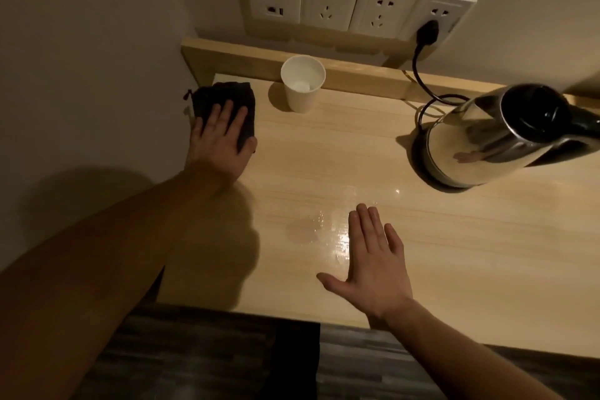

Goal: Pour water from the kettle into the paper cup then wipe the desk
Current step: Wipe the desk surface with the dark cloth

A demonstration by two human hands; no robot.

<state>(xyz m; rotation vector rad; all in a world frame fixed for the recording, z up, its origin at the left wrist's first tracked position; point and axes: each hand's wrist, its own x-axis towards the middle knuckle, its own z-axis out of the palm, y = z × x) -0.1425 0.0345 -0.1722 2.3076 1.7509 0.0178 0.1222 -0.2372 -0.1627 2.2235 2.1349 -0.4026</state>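
Both hands lie flat: left hand presses the dark folded cloth at the pale wooden desk corner, beside the white paper cup; right hand rests empty. Sweep the cloth firmly toward the wet sheen, clear of the steel kettle.

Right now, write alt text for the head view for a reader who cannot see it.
A person's left hand presses flat on a dark cloth at the far left corner of a light wooden desk, while the right hand rests open beside a shiny wet patch. A white paper cup stands at the back; a steel kettle, plugged in, sits at right.
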